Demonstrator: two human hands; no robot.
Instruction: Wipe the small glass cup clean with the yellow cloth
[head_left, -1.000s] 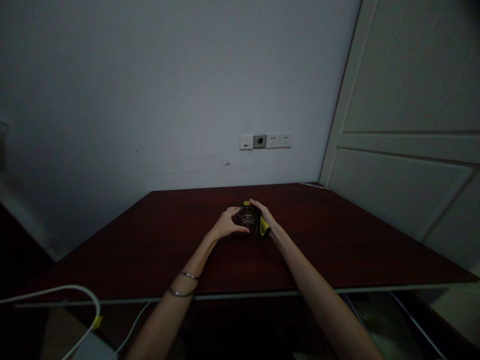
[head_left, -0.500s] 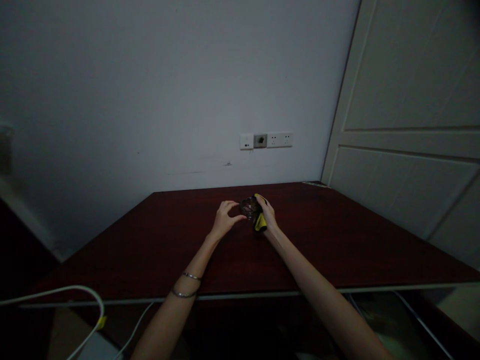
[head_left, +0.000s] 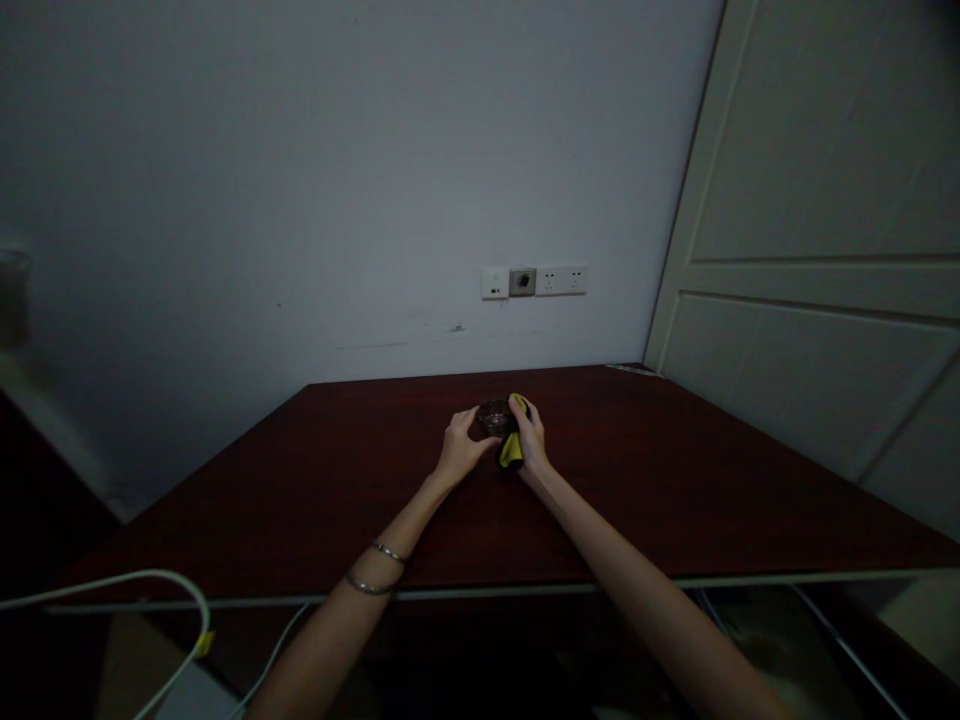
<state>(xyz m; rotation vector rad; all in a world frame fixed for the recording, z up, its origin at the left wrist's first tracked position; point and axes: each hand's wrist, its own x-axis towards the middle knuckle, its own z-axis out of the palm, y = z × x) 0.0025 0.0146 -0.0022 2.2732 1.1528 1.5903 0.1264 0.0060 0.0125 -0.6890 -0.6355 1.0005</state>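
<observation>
A small clear glass bowl point(head_left: 493, 417), perhaps an ashtray, is between my two hands over the middle of the table. My left hand point(head_left: 461, 447) grips its left side, thumb at the near edge and fingers at the far edge. In my right hand point(head_left: 532, 436) is a yellow and black cloth point(head_left: 511, 451), closed in the fingers and pressed against the bowl's right side. Part of the cloth hangs below the bowl. Whether the bowl touches the tabletop, I cannot tell.
The dark red table point(head_left: 360, 450) reaches back to a pale wall with a row of sockets point(head_left: 561, 281). A white panelled door point(head_left: 810, 270) stands at the right. At the front left, a white cable point(head_left: 161, 574) loops over the table's edge.
My left hand has shifted slightly right and nearer, further round the bowl. The bowl looks more level, and my right hand with the cloth has come slightly nearer and left.
</observation>
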